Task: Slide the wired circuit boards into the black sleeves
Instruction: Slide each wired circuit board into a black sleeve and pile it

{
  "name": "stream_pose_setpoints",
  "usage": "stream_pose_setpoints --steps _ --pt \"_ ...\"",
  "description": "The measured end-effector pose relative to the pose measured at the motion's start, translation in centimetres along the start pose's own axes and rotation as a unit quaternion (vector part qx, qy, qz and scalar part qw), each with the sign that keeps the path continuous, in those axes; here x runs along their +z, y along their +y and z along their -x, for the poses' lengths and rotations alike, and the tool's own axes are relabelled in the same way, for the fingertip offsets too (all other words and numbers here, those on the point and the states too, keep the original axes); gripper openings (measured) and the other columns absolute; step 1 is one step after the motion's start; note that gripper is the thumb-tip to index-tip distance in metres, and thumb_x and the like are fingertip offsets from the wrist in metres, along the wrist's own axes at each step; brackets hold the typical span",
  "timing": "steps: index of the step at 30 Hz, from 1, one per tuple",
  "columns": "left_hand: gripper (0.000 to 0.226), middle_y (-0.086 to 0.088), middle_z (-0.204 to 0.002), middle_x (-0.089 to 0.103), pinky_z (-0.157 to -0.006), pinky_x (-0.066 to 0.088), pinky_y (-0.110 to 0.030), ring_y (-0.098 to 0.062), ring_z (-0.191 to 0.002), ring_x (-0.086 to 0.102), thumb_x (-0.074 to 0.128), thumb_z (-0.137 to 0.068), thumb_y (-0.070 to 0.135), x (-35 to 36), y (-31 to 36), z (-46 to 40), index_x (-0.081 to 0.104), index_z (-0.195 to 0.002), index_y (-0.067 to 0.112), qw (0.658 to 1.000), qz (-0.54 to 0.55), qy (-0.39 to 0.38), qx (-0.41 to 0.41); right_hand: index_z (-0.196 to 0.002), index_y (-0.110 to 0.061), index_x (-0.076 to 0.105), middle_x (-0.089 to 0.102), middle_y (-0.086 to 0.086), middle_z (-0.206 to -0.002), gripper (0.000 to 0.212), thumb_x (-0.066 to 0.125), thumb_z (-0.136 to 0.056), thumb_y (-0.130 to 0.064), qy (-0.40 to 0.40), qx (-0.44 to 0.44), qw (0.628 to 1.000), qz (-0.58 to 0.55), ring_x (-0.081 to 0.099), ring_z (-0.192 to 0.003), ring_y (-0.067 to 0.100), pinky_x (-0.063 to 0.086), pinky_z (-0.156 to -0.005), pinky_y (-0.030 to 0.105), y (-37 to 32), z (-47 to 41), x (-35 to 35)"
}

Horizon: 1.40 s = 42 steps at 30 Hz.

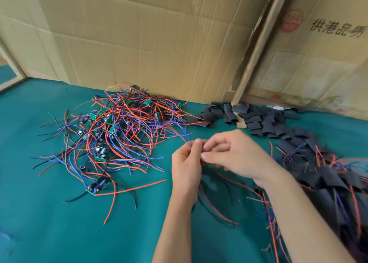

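Pinching a bundle of red and blue wires (189, 141) between curled fingertips, the left hand (186, 168) meets the right hand (232, 153), whose fingers close on the same piece; whatever board or sleeve sits between them is hidden. Red leads (217, 211) trail down from the grip over the green table cover (49, 223). Left lies a tangled heap of wired circuit boards (111, 131). Behind and right, empty black sleeves (256, 119) are scattered, and sleeved boards (330, 179) pile beside the right forearm. Cardboard sheets (149, 39) stand at the back.
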<state>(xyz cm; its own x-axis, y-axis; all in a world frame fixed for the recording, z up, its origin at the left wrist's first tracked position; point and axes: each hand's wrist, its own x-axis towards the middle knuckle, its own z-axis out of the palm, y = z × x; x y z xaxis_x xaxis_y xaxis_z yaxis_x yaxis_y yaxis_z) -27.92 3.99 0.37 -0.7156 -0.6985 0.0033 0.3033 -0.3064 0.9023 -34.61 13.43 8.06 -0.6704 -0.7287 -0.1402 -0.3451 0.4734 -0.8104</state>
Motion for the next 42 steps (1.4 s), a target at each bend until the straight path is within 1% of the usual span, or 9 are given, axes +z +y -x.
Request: stream_pose_setpoints --steps 5,8,11,21,25,28,32,36,42 --pt "0.036 -0.004 -0.068 0.068 -0.047 0.044 -0.018 -0.014 -0.051 0.062 0.041 -0.109 0.028 0.4 0.2 0.1 0.067 -0.100 0.006 0.999 -0.043 0.003 -0.010 -0.072 -0.027 0.076 0.073 -0.010 -0.068 0.005 0.077 -0.077 -0.025 0.151 0.001 0.984 0.092 0.065 -0.070 0.008 0.046 -0.063 0.023 0.8 -5.0 -1.4" --pt "0.040 -0.004 -0.065 0.066 -0.045 0.039 -0.020 -0.014 -0.046 0.056 0.034 -0.110 0.028 0.3 0.2 0.3 0.067 -0.105 0.005 0.998 -0.063 -0.005 -0.001 -0.108 -0.029 0.069 0.071 -0.005 -0.108 0.029 0.078 -0.081 -0.028 0.166 0.030 0.976 0.140 0.063 -0.107 0.019 0.044 -0.079 0.028 1.8 -9.4 -0.1" --pt "0.038 -0.005 -0.067 0.066 -0.046 0.038 -0.022 -0.016 -0.047 0.052 0.033 -0.110 0.023 0.2 0.1 0.2 0.068 -0.107 0.010 0.996 -0.087 -0.004 0.014 -0.126 -0.026 0.060 0.064 0.004 -0.128 0.052 0.079 -0.080 -0.039 0.174 0.067 0.971 0.149 0.060 -0.118 0.028 0.050 -0.095 0.037 2.8 -12.5 1.1" --pt "0.021 0.001 -0.064 0.067 -0.047 0.041 -0.021 -0.012 -0.047 0.054 0.044 -0.107 0.018 0.1 -0.3 0.1 0.062 -0.117 0.022 0.993 -0.111 -0.020 0.027 -0.092 -0.022 0.071 0.069 -0.006 -0.084 0.029 0.091 -0.070 -0.026 0.283 0.068 0.956 0.042 0.069 -0.095 0.022 0.057 -0.083 0.035 3.3 -10.7 0.8" --pt "0.027 -0.001 -0.074 0.072 -0.046 0.045 -0.024 -0.017 -0.046 0.059 0.047 -0.106 0.017 0.2 -0.3 0.2 0.057 -0.128 0.027 0.991 -0.122 -0.025 0.037 -0.100 -0.020 0.077 0.071 -0.005 -0.083 0.033 0.092 -0.071 -0.022 0.276 0.062 0.956 -0.080 0.068 -0.076 0.014 0.058 -0.075 0.034 3.5 -6.3 0.2" --pt "0.030 -0.002 -0.086 0.073 -0.048 0.046 -0.025 -0.021 -0.049 0.064 0.047 -0.106 0.019 0.2 -0.5 0.1 0.056 -0.132 0.029 0.988 -0.144 -0.028 0.039 -0.095 -0.023 0.077 0.077 0.001 -0.086 0.021 0.087 -0.078 -0.015 0.175 0.019 0.960 -0.220 0.073 -0.078 0.017 0.055 -0.067 0.027 3.0 -3.1 0.5" --pt "0.031 0.000 -0.071 0.063 -0.048 0.047 -0.024 -0.020 -0.050 0.065 0.045 -0.105 0.015 0.0 -0.5 0.3 0.064 -0.122 0.031 0.981 -0.180 -0.055 0.055 -0.087 -0.035 0.082 0.070 0.007 -0.084 0.026 0.081 -0.084 -0.010 0.089 -0.007 0.970 -0.228 0.070 -0.081 0.016 0.054 -0.068 0.023 2.6 -1.0 0.7" --pt "0.044 -0.003 -0.075 0.069 -0.049 0.048 -0.022 -0.016 -0.049 0.065 0.046 -0.103 0.012 0.2 -0.5 0.4 0.061 -0.117 0.052 0.974 -0.209 -0.066 0.050 -0.093 -0.025 0.079 0.073 0.002 -0.077 0.020 0.081 -0.084 -0.008 0.094 0.008 0.981 -0.167 0.068 -0.072 0.015 0.057 -0.069 0.027 2.6 -0.6 -0.1" --pt "0.030 -0.002 -0.086 0.075 -0.045 0.045 -0.023 -0.020 -0.049 0.064 0.044 -0.106 0.013 0.1 -0.5 0.4 0.064 -0.122 0.029 0.979 -0.184 -0.074 0.054 -0.103 -0.003 0.068 0.075 0.015 -0.089 0.019 0.073 -0.087 0.006 0.187 0.012 0.920 -0.343 0.077 -0.083 0.028 0.064 -0.075 0.036 2.8 -0.1 -1.4"
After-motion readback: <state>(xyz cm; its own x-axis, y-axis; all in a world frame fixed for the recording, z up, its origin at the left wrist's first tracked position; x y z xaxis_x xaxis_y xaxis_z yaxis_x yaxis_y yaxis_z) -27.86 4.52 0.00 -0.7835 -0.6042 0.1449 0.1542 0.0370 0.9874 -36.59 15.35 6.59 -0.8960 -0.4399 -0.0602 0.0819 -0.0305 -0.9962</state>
